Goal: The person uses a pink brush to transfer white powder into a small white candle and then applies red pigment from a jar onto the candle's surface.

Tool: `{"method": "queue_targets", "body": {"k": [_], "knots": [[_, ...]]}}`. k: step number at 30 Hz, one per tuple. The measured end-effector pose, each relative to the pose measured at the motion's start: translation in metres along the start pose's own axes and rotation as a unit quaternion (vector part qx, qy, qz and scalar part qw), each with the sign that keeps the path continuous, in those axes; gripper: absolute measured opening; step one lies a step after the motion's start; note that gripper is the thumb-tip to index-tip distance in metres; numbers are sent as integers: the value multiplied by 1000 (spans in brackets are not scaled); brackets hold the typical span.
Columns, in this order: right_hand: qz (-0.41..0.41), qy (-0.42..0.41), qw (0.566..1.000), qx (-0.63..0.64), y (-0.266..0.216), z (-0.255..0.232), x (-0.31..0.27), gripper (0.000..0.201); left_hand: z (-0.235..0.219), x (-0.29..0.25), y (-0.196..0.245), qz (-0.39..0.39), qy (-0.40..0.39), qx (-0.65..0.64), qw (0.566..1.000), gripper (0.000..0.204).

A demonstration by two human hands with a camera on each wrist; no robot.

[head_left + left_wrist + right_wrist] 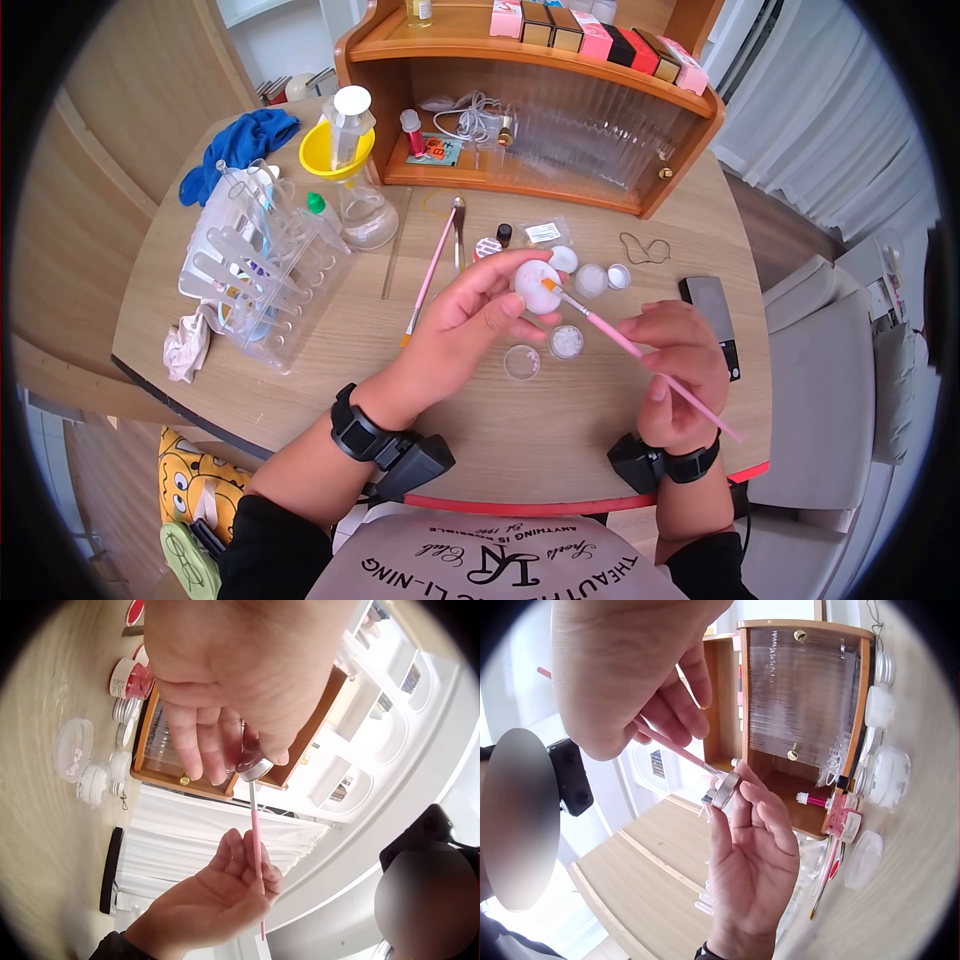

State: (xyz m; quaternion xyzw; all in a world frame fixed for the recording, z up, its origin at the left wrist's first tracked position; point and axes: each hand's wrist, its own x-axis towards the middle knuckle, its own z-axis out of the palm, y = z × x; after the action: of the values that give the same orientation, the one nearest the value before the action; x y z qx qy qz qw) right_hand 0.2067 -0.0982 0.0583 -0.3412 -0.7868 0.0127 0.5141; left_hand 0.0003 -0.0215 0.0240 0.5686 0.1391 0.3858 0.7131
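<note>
My left hand pinches a small round metal tin by its rim, tilted so its pale pinkish-white inside faces up toward the head camera. In my right hand is a slim brush with a pink handle, its orange bristles touching the tin's inside. Just below the tin on the table stand an open jar of white bits and a clear round lid. Behind the hands are small white-topped jars and a pink-red jar.
A second pink brush and a metal spoon lie left of the jars. Farther left stand a rack of test tubes and a flask under a yellow funnel. A wooden cabinet borders the back; a dark flat device lies right.
</note>
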Motion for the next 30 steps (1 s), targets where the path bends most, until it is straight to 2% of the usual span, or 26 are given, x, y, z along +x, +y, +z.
{"method": "queue_targets", "body": {"k": [3,6,9,12,14,17,21,24,26,30], "knots": [[4,-7,1000,0,-1,-2,-3,8,-1,0,0,1,2,0,1000,50],[-3,27,999,26,-1,-2,-2,9,0,-1,1,-2,5,1,1000,50],[-3,16,1000,-15,0,-1,0,9,1,-1,0,-7,4,4,1000,49],[0,2,1000,-3,0,-2,-2,10,0,0,-1,-6,2,4,1000,49],[20,7,999,50,-2,-5,-4,10,-1,0,-2,-4,2,4,1000,49],[23,38,999,29,-2,-1,-2,8,0,0,-1,-3,3,5,1000,49],[24,24,999,15,0,0,-2,7,1,0,-1,-5,-6,3,1000,49],[29,25,998,53,-2,-2,-3,6,0,0,-2,-5,-3,2,1000,49],[26,45,998,39,-2,0,-2,6,0,-1,-2,-5,-1,1,1000,49],[27,28,999,5,0,1,-1,6,1,-1,-1,-9,-7,14,1000,50]]}}
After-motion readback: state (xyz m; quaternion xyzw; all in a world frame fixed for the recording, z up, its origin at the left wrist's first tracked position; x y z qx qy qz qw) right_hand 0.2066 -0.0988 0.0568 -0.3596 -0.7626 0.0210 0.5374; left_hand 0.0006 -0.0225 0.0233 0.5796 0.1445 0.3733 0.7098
